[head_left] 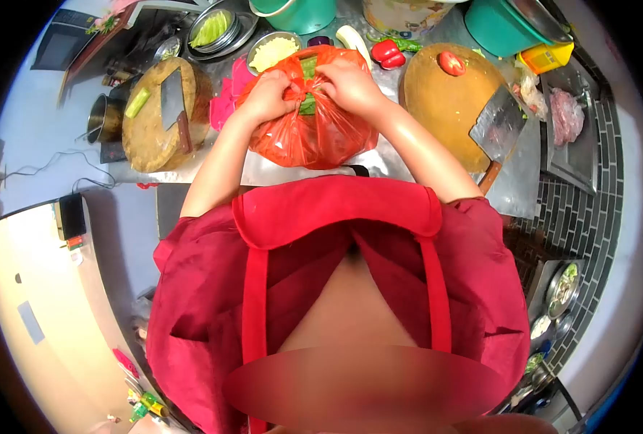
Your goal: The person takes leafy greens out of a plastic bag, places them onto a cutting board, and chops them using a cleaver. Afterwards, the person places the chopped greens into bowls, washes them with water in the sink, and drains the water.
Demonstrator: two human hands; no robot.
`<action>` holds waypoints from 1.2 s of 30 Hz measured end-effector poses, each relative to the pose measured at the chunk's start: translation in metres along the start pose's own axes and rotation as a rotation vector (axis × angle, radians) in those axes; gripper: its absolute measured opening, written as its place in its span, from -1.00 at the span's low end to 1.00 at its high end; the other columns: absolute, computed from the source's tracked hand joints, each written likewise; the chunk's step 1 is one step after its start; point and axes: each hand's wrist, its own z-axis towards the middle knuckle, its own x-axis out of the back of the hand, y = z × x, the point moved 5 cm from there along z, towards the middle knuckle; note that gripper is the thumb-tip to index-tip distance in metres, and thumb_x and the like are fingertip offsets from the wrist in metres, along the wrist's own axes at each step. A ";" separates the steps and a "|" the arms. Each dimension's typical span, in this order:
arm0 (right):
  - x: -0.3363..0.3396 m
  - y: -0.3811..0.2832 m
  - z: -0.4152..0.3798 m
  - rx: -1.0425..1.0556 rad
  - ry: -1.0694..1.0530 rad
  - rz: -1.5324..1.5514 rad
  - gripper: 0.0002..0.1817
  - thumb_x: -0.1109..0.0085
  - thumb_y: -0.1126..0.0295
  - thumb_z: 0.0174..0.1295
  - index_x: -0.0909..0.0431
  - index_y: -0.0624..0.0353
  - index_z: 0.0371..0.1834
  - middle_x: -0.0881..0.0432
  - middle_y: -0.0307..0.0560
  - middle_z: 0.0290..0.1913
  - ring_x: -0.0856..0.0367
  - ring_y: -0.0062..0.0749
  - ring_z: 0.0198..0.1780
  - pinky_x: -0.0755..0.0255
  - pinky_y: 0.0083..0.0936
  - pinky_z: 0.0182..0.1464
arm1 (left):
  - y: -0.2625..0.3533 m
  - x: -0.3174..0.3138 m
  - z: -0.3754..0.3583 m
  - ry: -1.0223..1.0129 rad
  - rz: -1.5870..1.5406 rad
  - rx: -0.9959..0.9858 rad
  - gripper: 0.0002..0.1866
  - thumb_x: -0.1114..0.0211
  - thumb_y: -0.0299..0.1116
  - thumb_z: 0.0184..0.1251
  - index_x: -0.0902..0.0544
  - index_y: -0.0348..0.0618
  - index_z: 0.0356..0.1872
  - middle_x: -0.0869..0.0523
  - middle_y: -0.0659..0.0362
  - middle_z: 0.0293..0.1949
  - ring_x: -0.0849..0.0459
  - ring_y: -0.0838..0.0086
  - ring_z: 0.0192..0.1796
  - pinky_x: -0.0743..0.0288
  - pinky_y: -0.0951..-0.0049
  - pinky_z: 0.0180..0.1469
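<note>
A red plastic bag (326, 141) sits on the metal counter in front of me, with something green showing through its top. My left hand (272, 95) is closed on the bag's gathered plastic near the middle. On the other side, my right hand (349, 85) pinches the plastic too, its fingers curled inward. Both hands are close together above the bag. What else the bag contains is hidden by the plastic. Just behind it stands a bowl of chopped pale yellow food (273, 52), and a red pepper (388, 53) lies to the right.
Round cutting boards flank the bag; the left board (144, 141) bears a cleaver (171, 98), the right board (437, 108) another cleaver (498, 124) at its edge. A green tub (299, 16) and patterned bucket (408, 18) stand behind. A sink (584, 155) is at the right.
</note>
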 end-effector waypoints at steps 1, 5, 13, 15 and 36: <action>-0.009 -0.001 0.007 0.060 -0.027 -0.093 -0.78 -0.08 0.38 0.05 -0.53 0.23 -0.25 -0.52 0.13 -0.21 -0.48 -0.01 -0.11 -0.38 -0.23 -0.09 | 0.000 0.000 -0.002 -0.012 -0.016 -0.020 -0.69 -0.38 -0.27 -0.15 -0.59 -0.19 -0.36 -0.57 -0.01 -0.28 -0.52 0.11 -0.12 -0.35 0.27 -0.01; -0.029 -0.015 0.022 0.209 -0.196 -0.183 -0.85 -0.11 0.36 0.03 -0.51 0.20 -0.39 -0.48 0.07 -0.31 -0.45 -0.06 -0.15 -0.37 -0.25 -0.12 | -0.005 -0.001 -0.003 -0.081 -0.032 0.100 -0.66 -0.32 -0.43 -0.10 -0.56 -0.21 -0.19 -0.55 -0.02 -0.14 -0.49 0.13 -0.03 -0.35 0.29 0.03; -0.010 -0.047 0.041 0.423 -0.348 -0.432 -0.87 -0.05 0.35 0.01 -0.50 0.17 -0.48 -0.52 -0.09 -0.37 -0.49 -0.20 -0.22 -0.41 -0.36 -0.20 | 0.008 0.024 -0.011 0.090 -0.209 0.043 -0.85 -0.24 -0.39 -0.02 -0.53 -0.21 -0.42 -0.58 0.02 -0.40 -0.55 0.14 -0.24 -0.41 0.25 -0.19; 0.000 -0.055 0.043 0.442 -0.404 -0.429 -0.84 -0.01 0.39 0.00 -0.55 0.20 -0.45 -0.57 -0.03 -0.34 -0.52 -0.17 -0.21 -0.44 -0.33 -0.18 | 0.017 0.028 -0.009 0.084 -0.205 0.019 -0.87 -0.22 -0.39 -0.01 -0.51 -0.21 -0.44 -0.57 0.02 -0.44 -0.54 0.14 -0.28 -0.41 0.25 -0.21; 0.063 -0.047 -0.010 -0.084 0.090 0.129 -0.75 -0.13 0.44 0.13 -0.48 0.14 -0.10 -0.57 -0.12 -0.21 -0.52 -0.38 -0.11 -0.39 -0.42 -0.02 | -0.006 0.066 -0.105 0.243 -0.695 0.161 -0.91 -0.25 -0.42 0.12 -0.55 -0.20 -0.41 -0.53 0.18 -0.16 -0.52 0.50 -0.19 -0.37 0.57 -0.15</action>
